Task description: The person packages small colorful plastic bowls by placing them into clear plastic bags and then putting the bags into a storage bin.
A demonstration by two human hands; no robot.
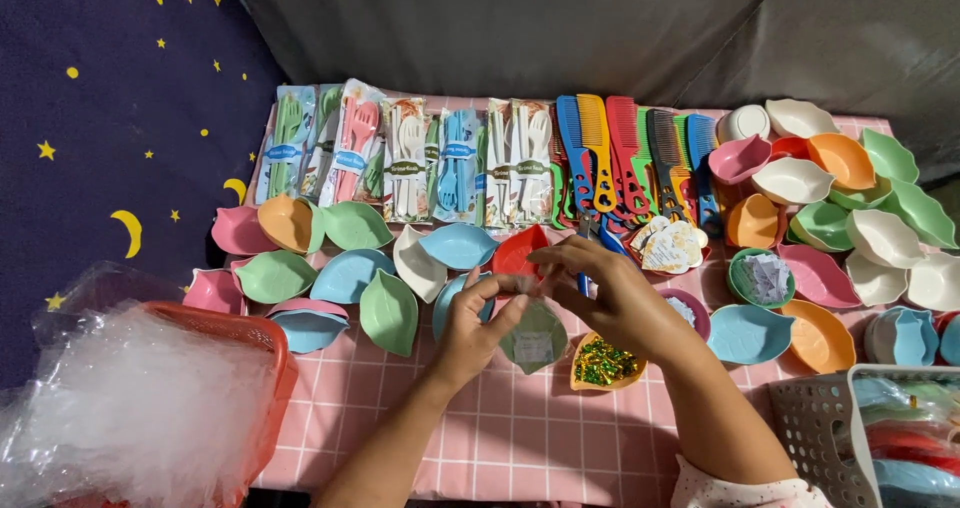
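My left hand [476, 329] and my right hand [607, 293] meet over the middle of a pink checked cloth [520, 438]. Together they hold a green leaf-shaped dish wrapped in a clear bag [534, 338]. The left fingers pinch the bag's top edge and the right fingers grip the same spot from above. A small orange dish of gold and green glitter [604, 364] sits just below the right hand. Blue scissors [584, 280] lie partly hidden behind the right fingers.
Pastel leaf-shaped dishes [350, 273] lie in rows at left; more are piled at right [860, 203]. Packed cutlery sets [420, 158] and coloured combs [620, 158] line the back. A red basket of clear bags [150, 388] stands front left. A white basket [850, 428] stands front right.
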